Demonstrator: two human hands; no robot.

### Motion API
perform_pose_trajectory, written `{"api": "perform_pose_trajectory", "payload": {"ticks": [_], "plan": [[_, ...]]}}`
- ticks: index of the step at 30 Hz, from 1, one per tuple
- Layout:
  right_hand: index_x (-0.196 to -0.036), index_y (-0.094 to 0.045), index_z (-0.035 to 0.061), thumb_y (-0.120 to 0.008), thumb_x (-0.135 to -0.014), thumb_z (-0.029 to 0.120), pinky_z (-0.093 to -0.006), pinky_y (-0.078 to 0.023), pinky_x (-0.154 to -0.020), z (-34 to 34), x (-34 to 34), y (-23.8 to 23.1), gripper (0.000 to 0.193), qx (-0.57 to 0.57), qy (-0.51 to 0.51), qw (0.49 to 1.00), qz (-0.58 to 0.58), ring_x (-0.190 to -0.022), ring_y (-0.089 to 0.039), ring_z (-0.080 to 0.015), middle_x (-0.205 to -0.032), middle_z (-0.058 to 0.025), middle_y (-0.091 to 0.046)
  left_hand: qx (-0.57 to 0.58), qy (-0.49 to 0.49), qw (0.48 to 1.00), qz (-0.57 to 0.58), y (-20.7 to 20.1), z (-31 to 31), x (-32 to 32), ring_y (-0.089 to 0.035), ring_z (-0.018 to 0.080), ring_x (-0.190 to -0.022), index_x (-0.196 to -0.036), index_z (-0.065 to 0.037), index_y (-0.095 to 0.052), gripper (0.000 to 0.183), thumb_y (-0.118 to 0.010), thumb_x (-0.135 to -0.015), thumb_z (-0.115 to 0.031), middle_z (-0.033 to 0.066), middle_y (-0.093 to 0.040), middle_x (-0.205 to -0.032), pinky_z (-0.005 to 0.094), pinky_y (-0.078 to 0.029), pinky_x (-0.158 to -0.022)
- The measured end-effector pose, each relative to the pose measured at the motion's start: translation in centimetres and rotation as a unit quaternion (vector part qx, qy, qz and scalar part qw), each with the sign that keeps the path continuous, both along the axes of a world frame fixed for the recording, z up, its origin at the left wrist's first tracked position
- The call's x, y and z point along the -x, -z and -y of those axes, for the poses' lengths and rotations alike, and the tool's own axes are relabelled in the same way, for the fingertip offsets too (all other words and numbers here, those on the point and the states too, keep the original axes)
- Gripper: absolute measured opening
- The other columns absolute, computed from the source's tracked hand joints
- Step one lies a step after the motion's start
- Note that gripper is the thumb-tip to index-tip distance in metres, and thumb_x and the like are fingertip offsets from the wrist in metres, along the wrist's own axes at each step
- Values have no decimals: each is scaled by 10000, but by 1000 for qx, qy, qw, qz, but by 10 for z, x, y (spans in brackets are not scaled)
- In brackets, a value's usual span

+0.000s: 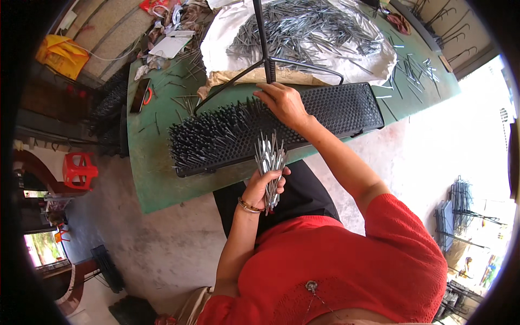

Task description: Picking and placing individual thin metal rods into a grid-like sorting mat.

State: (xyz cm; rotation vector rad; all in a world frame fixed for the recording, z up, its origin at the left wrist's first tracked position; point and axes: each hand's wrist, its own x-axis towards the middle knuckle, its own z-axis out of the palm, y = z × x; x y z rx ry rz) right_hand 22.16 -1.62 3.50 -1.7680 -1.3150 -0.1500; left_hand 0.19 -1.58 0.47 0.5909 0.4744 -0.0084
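Note:
My left hand [264, 186] is wrapped round a bundle of thin grey metal rods [271, 154], held upright at the near edge of the table. Beyond it lies a long black tray [341, 108] full of small round holes. Many dark rods [203, 135] stand packed in the tray's left half, while the right part shows bare holes. My right hand [284, 105] is over the tray's far edge, at the border of the standing rods. Its thumb and fingers are pinched together; what they hold, if anything, is too small to tell.
A big heap of metal rods [309, 32] lies on white sheeting [216, 40] behind the tray. A black metal stand [268, 57] rises between them. Loose rods [414, 73], a phone [140, 96] and orange-handled scissors [148, 96] lie on the green table [149, 179]. A red stool [79, 169] stands left.

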Motion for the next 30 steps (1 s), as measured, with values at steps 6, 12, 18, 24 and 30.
{"api": "perform_pose_trajectory", "payload": {"ticks": [6,12,18,24,30], "plan": [[-1019,-635,5,-621,-857,152,-393,-477,-626,4,1,11,219,-40,19,998,-36,-726,-609,-350,-810,-171,-619,-17,10,1000,-8,-4,-1,2,-482,87,-669,-1341,-78,-404,513,-543,-848,-86,78,-554,-950,220,-416,-532],[-1015,-633,0,-602,-873,162,-398,-480,-629,12,1,8,217,9,7,1000,20,-737,-605,-351,-833,-163,-607,-7,7,1000,3,4,-1,3,-477,85,-659,-1350,-80,-388,527,-542,-847,-86,78,-548,-959,219,-414,-537],[-957,-665,-22,-617,-891,288,-324,-467,-593,49,11,-19,321,165,-1,969,-182,-672,-601,-176,-734,-140,-627,-8,-22,999,41,-6,0,3,-527,93,-651,-1271,-56,-437,450,-563,-841,-94,92,-581,-931,222,-444,-508],[-953,-672,-27,-658,-874,246,-241,-465,-657,65,19,-11,285,148,-189,867,-436,-745,-569,-66,-806,-30,-665,-52,-4,996,67,-15,2,-4,-535,97,-640,-1186,-25,-470,368,-565,-834,-75,109,-591,-940,226,-456,-505],[-951,-628,-26,-623,-894,158,-220,-460,-630,65,12,-19,192,74,-132,851,-503,-713,-574,-71,-834,-47,-664,-33,-1,998,47,-8,2,-9,-536,89,-646,-1194,-26,-486,371,-573,-838,-82,119,-604,-989,221,-458,-512]]}}
